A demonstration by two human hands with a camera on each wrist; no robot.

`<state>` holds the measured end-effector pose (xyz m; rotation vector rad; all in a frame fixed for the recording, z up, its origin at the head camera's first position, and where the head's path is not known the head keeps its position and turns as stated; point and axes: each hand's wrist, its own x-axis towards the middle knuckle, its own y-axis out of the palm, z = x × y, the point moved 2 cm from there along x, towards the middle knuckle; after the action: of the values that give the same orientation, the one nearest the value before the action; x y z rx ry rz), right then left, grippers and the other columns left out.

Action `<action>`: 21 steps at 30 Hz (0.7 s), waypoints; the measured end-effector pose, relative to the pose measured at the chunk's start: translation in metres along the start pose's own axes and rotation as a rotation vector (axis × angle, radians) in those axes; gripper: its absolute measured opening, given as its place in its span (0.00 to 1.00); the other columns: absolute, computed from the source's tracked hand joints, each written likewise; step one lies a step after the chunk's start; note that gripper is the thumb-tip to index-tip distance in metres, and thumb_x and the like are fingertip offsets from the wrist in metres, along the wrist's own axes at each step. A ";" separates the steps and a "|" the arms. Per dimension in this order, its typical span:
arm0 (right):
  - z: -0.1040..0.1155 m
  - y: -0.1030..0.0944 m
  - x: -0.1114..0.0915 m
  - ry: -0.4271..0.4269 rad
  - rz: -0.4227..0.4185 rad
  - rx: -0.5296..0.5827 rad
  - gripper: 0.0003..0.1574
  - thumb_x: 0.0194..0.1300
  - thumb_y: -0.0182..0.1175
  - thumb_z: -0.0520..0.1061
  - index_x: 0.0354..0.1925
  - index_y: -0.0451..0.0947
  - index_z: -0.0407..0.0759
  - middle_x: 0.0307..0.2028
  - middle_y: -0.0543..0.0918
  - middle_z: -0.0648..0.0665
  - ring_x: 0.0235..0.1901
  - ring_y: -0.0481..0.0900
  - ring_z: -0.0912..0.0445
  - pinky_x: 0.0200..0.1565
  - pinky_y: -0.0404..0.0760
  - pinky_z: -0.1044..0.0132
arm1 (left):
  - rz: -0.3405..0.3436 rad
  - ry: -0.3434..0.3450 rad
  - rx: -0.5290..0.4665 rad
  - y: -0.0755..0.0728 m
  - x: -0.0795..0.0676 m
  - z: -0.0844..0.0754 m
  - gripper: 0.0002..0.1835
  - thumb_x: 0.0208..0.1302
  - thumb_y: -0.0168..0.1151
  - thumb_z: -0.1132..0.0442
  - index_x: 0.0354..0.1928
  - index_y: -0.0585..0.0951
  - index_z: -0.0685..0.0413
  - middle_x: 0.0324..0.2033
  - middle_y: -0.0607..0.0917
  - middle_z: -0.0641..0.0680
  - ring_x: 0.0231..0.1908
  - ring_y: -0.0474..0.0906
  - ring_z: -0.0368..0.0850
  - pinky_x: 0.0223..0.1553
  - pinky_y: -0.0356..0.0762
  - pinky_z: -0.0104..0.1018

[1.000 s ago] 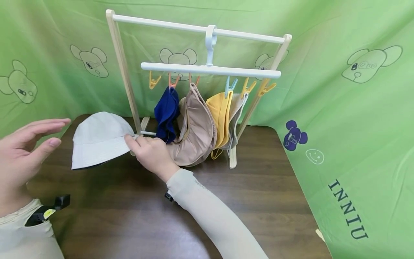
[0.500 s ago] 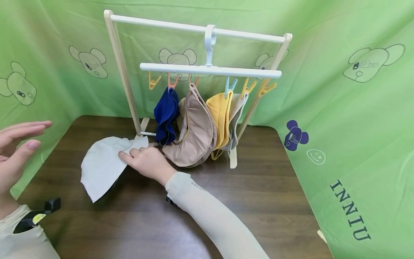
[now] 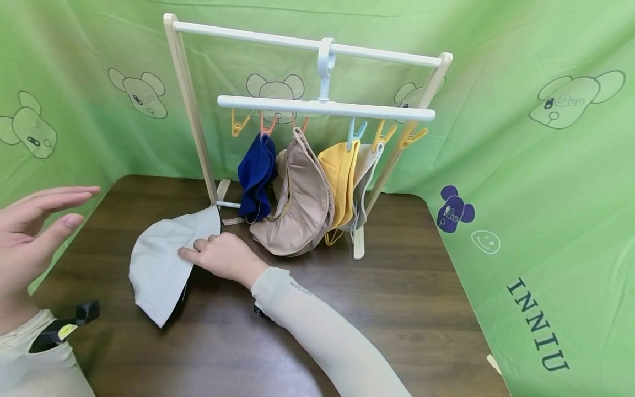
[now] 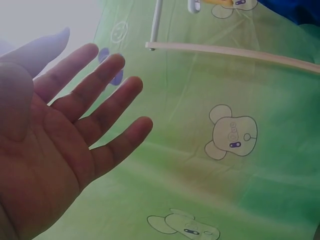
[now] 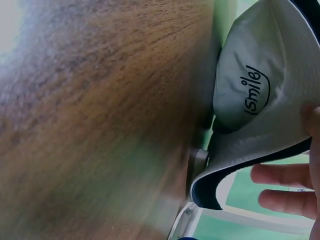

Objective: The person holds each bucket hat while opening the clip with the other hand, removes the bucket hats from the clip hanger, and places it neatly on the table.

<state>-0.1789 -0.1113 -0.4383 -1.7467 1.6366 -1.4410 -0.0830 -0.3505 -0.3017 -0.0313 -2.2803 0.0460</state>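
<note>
A white bucket hat (image 3: 161,253) with a dark lining is tilted over the left part of the table. My right hand (image 3: 224,258) pinches its brim between thumb and fingers. In the right wrist view, black lettering reading "smile" shows on the crown of the hat (image 5: 252,90). My left hand (image 3: 39,234) is off to the left of the hat, apart from it. Its fingers look relaxed and spread in the left wrist view, and the palm (image 4: 45,145) holds nothing.
Behind stands a wooden rack (image 3: 190,110) with a white clip hanger (image 3: 324,106). From its clips hang a blue hat (image 3: 256,173), a tan wide-brimmed hat (image 3: 302,204), a yellow hat (image 3: 339,176) and a grey hat (image 3: 366,171). One yellow clip (image 3: 238,125) at the left holds nothing.
My right hand has lowered the white hat and turned it, so its brim now slopes steeply down to the left. The left hand moved left, then back right a little.
</note>
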 end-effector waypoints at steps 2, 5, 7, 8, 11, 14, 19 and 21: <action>0.000 0.001 0.000 0.000 0.037 0.000 0.21 0.77 0.48 0.44 0.56 0.80 0.65 0.36 0.84 0.60 0.25 0.81 0.59 0.23 0.78 0.66 | 0.011 -0.011 0.027 0.002 0.000 0.000 0.15 0.65 0.62 0.81 0.50 0.77 0.88 0.55 0.86 0.64 0.61 0.79 0.48 0.67 0.68 0.29; 0.002 0.003 0.001 -0.010 0.119 0.017 0.22 0.77 0.50 0.46 0.59 0.79 0.69 0.40 0.84 0.61 0.27 0.82 0.60 0.25 0.78 0.66 | 0.019 -0.030 0.081 0.003 0.000 0.000 0.15 0.65 0.62 0.81 0.51 0.77 0.88 0.56 0.86 0.63 0.62 0.79 0.47 0.67 0.68 0.29; 0.003 0.004 0.001 -0.022 0.170 0.034 0.22 0.77 0.51 0.48 0.61 0.78 0.71 0.43 0.84 0.62 0.29 0.82 0.60 0.27 0.79 0.66 | 0.029 -0.041 0.137 0.004 -0.001 0.001 0.15 0.65 0.62 0.81 0.51 0.77 0.87 0.56 0.86 0.62 0.62 0.79 0.46 0.67 0.68 0.28; 0.004 0.005 0.000 -0.027 0.191 0.043 0.23 0.76 0.52 0.48 0.62 0.77 0.72 0.44 0.84 0.62 0.29 0.82 0.60 0.28 0.79 0.66 | 0.035 -0.045 0.167 0.004 -0.001 0.001 0.15 0.65 0.62 0.81 0.51 0.77 0.86 0.56 0.86 0.62 0.62 0.79 0.46 0.67 0.68 0.28; 0.005 0.007 -0.001 -0.035 0.247 0.068 0.24 0.76 0.53 0.49 0.63 0.76 0.74 0.47 0.84 0.62 0.30 0.82 0.61 0.29 0.80 0.66 | 0.052 -0.051 0.198 0.005 -0.001 0.003 0.14 0.65 0.61 0.82 0.51 0.78 0.86 0.56 0.86 0.62 0.61 0.80 0.45 0.66 0.69 0.27; 0.007 0.009 -0.003 -0.048 0.301 0.086 0.25 0.76 0.53 0.49 0.65 0.75 0.75 0.49 0.83 0.62 0.31 0.82 0.60 0.30 0.80 0.66 | 0.067 -0.043 0.177 0.006 0.000 0.006 0.14 0.64 0.61 0.82 0.51 0.78 0.86 0.55 0.86 0.64 0.61 0.80 0.46 0.65 0.70 0.27; 0.008 0.012 -0.006 -0.081 0.341 0.099 0.25 0.77 0.52 0.49 0.65 0.74 0.73 0.51 0.82 0.62 0.32 0.83 0.60 0.30 0.81 0.65 | 0.096 -0.035 0.229 0.007 -0.001 0.010 0.13 0.64 0.62 0.81 0.50 0.80 0.84 0.54 0.86 0.66 0.61 0.80 0.46 0.65 0.71 0.27; 0.007 0.012 -0.007 -0.078 0.336 0.102 0.24 0.77 0.52 0.49 0.64 0.75 0.73 0.50 0.82 0.62 0.33 0.83 0.60 0.30 0.81 0.65 | 0.110 -0.044 0.308 0.006 -0.001 0.010 0.13 0.65 0.62 0.81 0.50 0.80 0.82 0.54 0.86 0.66 0.61 0.80 0.45 0.64 0.71 0.27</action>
<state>-0.1778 -0.1110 -0.4539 -1.3754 1.6867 -1.2583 -0.0902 -0.3444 -0.3095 0.0059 -2.2895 0.4589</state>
